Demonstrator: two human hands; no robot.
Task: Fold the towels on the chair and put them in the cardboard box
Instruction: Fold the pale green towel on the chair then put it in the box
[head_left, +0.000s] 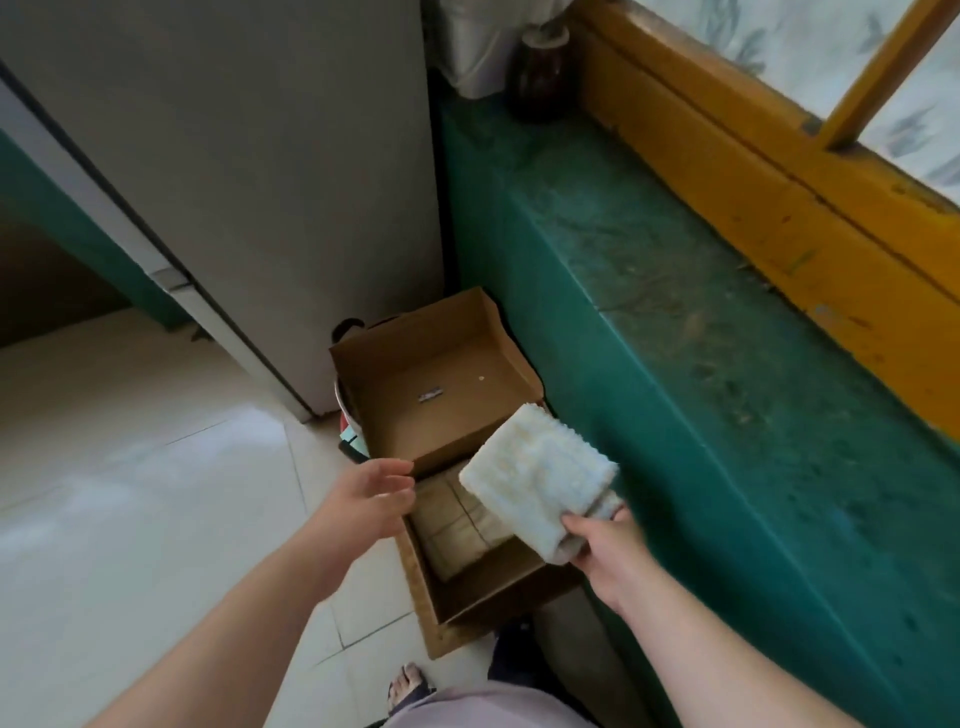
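An open cardboard box (457, 605) stands on the floor, its lid (431, 374) raised at the back. Something tan and folded lies in the box's bottom. My right hand (605, 548) pinches a folded white towel (540, 475) by its near edge and holds it above the box's right side. My left hand (363, 501) hovers open at the box's left rim, fingers straight, holding nothing. The chair is out of view.
A grey cabinet (234, 182) rises behind the box on the left. A green ledge (675, 312) under a yellow window frame (779, 171) runs along the right, with a dark jar (537, 78) at its far end. Pale floor tiles (130, 493) spread to the left. My sandalled foot (408, 686) shows below.
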